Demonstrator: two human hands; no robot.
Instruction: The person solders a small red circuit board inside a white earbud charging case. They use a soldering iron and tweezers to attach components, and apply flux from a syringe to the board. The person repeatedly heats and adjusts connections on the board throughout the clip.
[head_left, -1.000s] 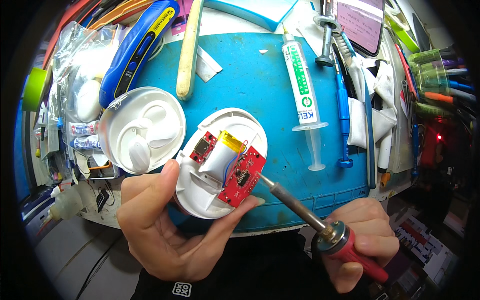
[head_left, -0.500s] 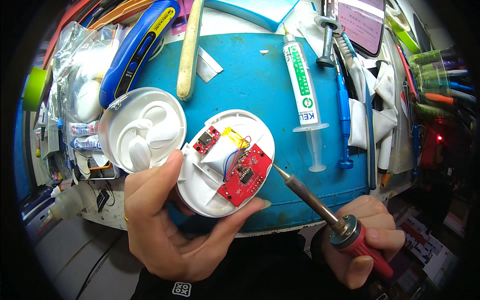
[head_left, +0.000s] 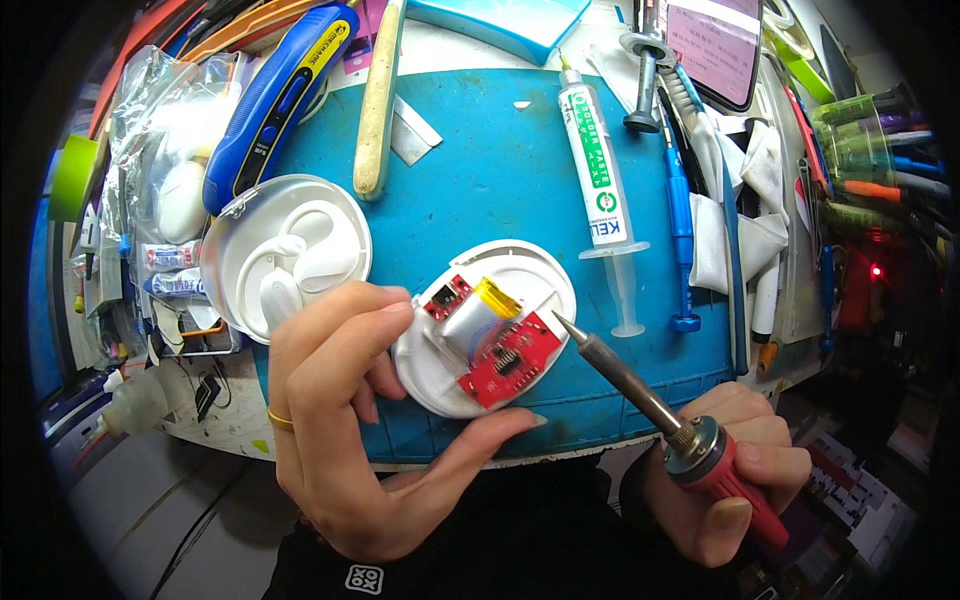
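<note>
My left hand (head_left: 345,420) curls round the near left of a white round earbud charging case shell (head_left: 430,375), index finger at its left edge and thumb at its lower rim. Inside lie a red circuit board (head_left: 535,350) with a black chip, a smaller red board (head_left: 447,297) and a silver battery (head_left: 472,322) with yellow tape. The wires are blurred. My right hand (head_left: 740,470) grips the red handle of a soldering iron (head_left: 625,380); its tip points at the board's right corner, seemingly just apart from it. A white round case part (head_left: 345,205) with white earbuds (head_left: 280,300) sits to the left.
Beyond lies a blue mat (head_left: 480,170) with a solder paste syringe (head_left: 600,170), a blue screwdriver (head_left: 682,250), a wooden-looking stick (head_left: 378,110) and a blue-yellow tool (head_left: 280,105). A phone (head_left: 715,50), a pen holder (head_left: 855,135) and plastic bags (head_left: 170,120) line the edges.
The shell with the boards has shifted right and slightly nearer, turning a little. My left fingers have moved right along its edge. The soldering iron has barely moved.
</note>
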